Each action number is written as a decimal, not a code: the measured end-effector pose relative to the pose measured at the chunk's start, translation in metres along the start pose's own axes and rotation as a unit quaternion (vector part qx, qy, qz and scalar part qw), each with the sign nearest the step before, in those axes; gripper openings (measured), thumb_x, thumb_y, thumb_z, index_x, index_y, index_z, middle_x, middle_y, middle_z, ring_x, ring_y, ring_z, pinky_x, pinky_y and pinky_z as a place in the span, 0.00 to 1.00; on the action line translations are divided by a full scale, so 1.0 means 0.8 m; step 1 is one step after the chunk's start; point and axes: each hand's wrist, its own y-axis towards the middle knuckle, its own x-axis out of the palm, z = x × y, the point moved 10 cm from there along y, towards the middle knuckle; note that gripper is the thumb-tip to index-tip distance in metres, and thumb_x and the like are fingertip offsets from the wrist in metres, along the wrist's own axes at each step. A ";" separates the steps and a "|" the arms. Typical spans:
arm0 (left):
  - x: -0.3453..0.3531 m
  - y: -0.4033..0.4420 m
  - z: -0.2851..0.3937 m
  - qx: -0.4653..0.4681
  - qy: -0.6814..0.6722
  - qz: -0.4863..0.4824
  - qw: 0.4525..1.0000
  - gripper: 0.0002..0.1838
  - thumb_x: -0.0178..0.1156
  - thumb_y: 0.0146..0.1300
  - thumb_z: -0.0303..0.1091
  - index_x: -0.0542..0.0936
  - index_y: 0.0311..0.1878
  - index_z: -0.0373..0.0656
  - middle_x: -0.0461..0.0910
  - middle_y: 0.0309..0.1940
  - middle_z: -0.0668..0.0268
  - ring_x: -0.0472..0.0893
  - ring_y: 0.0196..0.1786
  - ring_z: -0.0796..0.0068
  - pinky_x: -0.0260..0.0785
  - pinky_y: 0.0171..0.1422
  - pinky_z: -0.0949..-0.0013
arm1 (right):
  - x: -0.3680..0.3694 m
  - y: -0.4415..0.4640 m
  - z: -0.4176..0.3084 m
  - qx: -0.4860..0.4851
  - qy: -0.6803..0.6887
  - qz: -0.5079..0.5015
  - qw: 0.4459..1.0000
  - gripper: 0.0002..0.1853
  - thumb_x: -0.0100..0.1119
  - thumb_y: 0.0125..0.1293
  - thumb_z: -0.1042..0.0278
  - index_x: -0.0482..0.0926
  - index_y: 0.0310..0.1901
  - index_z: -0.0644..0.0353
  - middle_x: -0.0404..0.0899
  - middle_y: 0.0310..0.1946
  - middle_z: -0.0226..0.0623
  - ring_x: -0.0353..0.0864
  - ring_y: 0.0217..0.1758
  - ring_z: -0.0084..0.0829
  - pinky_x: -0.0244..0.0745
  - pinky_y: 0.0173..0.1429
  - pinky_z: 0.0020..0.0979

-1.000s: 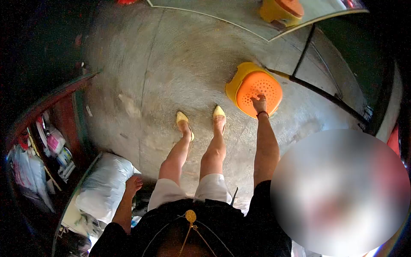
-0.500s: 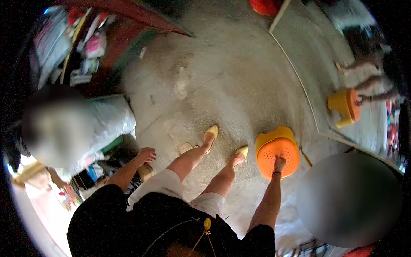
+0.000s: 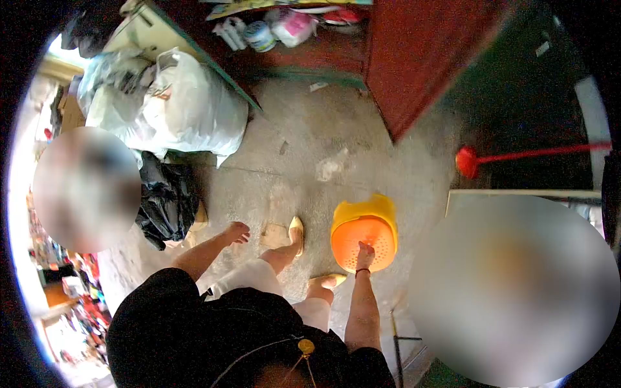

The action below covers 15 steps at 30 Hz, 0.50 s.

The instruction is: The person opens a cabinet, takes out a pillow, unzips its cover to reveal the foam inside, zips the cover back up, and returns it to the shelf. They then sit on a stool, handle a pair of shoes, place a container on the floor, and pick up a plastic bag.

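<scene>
A plastic stool (image 3: 349,242) with an orange, perforated seat and a yellow body hangs or stands in front of my right leg; whether it touches the floor I cannot tell. My right hand (image 3: 365,255) grips it at the middle of the seat, fingertips hidden in the seat. My left hand (image 3: 237,233) holds nothing, its fingers loosely apart, out at my left side. Nearest to that hand are a flat tan piece (image 3: 275,235) on the floor and a black plastic bag (image 3: 165,197).
Full white plastic bags (image 3: 194,107) lie at the left. Ahead is a dark red cupboard (image 3: 310,55) with packages inside and its door (image 3: 420,71) swung out. A red-headed thing (image 3: 467,161) on a red stick is at the right. A thin black stand (image 3: 396,343) is near my right arm.
My view has turned left, bringing the cupboard in front and the mirror mostly out of view. The stool stays in my right hand as my feet have stepped. My left hand still holds nothing.
</scene>
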 end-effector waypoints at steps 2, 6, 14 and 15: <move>-0.010 0.007 0.038 0.008 -0.010 0.052 0.999 0.12 0.56 0.58 0.39 0.75 0.44 0.46 0.78 0.31 0.63 0.79 0.27 0.69 0.71 0.29 0.67 | 0.056 0.015 -0.052 0.014 0.036 -0.065 0.997 0.11 0.54 0.55 0.65 0.77 0.29 0.66 0.79 0.29 0.35 0.76 0.31 0.34 0.70 0.38 0.33; 0.002 0.043 0.159 0.138 -0.129 -0.096 0.977 0.16 0.56 0.58 0.39 0.73 0.47 0.44 0.78 0.36 0.62 0.78 0.29 0.70 0.72 0.33 0.67 | 0.173 0.041 -0.141 0.032 0.113 -0.131 0.984 0.10 0.55 0.54 0.65 0.77 0.29 0.65 0.78 0.29 0.33 0.75 0.32 0.28 0.69 0.38 0.29; -0.175 0.041 0.515 0.441 0.073 0.469 0.762 0.39 0.63 0.49 0.40 0.56 0.60 0.32 0.61 0.54 0.45 0.64 0.56 0.51 0.58 0.60 0.60 | 0.382 0.106 -0.215 0.008 0.042 -0.241 0.969 0.15 0.58 0.54 0.58 0.76 0.35 0.63 0.76 0.31 0.32 0.73 0.33 0.27 0.67 0.40 0.28; -0.224 0.045 0.548 0.435 -0.040 0.463 0.771 0.40 0.63 0.48 0.39 0.55 0.59 0.31 0.61 0.53 0.44 0.62 0.56 0.50 0.57 0.60 0.59 | 0.405 0.119 -0.206 0.016 0.050 -0.255 0.966 0.17 0.58 0.54 0.57 0.76 0.36 0.63 0.76 0.32 0.32 0.73 0.34 0.28 0.67 0.42 0.28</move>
